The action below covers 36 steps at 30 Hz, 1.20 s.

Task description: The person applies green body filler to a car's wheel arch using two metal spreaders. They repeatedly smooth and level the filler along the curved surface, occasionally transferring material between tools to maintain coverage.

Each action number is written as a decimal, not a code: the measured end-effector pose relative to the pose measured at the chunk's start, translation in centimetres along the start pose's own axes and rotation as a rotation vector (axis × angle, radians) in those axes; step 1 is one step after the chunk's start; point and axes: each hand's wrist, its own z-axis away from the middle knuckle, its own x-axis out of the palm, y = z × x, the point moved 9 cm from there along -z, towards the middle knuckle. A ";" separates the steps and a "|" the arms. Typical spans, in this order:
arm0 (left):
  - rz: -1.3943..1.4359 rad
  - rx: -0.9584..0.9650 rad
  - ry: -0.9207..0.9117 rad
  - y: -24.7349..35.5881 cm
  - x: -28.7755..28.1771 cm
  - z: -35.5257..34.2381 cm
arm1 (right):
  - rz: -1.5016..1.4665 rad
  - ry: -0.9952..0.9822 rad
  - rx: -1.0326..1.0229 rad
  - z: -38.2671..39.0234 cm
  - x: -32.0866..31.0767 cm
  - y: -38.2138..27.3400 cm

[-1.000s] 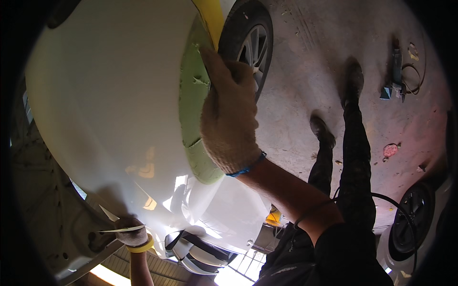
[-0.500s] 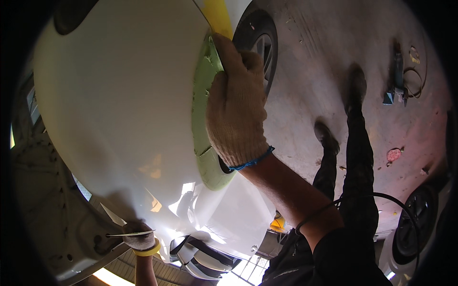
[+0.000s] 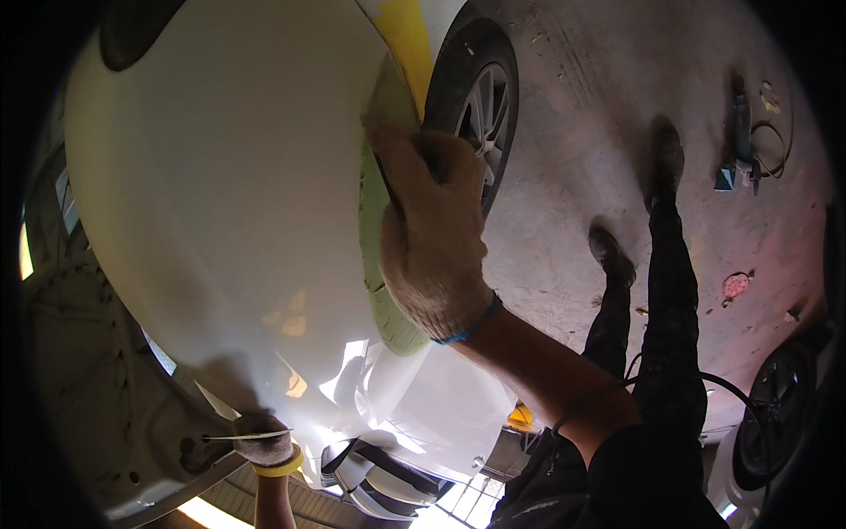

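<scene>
My right hand (image 3: 436, 225), in a beige knitted glove with a blue cuff, is closed on a thin dark scraper, mostly hidden, against a pale green filler patch (image 3: 380, 305) on a white car panel (image 3: 229, 176). The glove's upper fingertips are blurred. A yellow strip (image 3: 405, 44) borders the patch above it. Low on the left, my gloved left hand (image 3: 263, 445) is closed on a thin, flat white piece (image 3: 233, 435), seen nearly edge-on. A yellow ring (image 3: 278, 467) circles that wrist.
A wheel (image 3: 480, 123) stands right of the panel. On the concrete floor (image 3: 573, 159) are my feet, a tool with a cord (image 3: 740, 145) and a pink spotted piece (image 3: 735, 285). A black hose (image 3: 723, 381) loops by my legs toward another car's wheel (image 3: 775, 414). A mirror (image 3: 379, 476) is at bottom.
My right hand rose along the green patch, then came back down, its fingertips now lower and farther left. The view shifted slightly, moving the scene rightward. My left hand still grips the white piece.
</scene>
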 end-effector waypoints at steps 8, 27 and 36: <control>0.219 -0.123 0.047 -0.8 -0.2 0.2 | -0.144 -0.007 0.172 -2.1 -1.0 2.0; 0.181 -0.017 0.041 -1.3 0.0 0.9 | -0.021 0.025 0.184 -3.4 -0.3 0.8; 0.284 -0.073 0.080 -0.9 -0.1 0.4 | -0.026 0.037 0.135 -2.0 0.2 0.7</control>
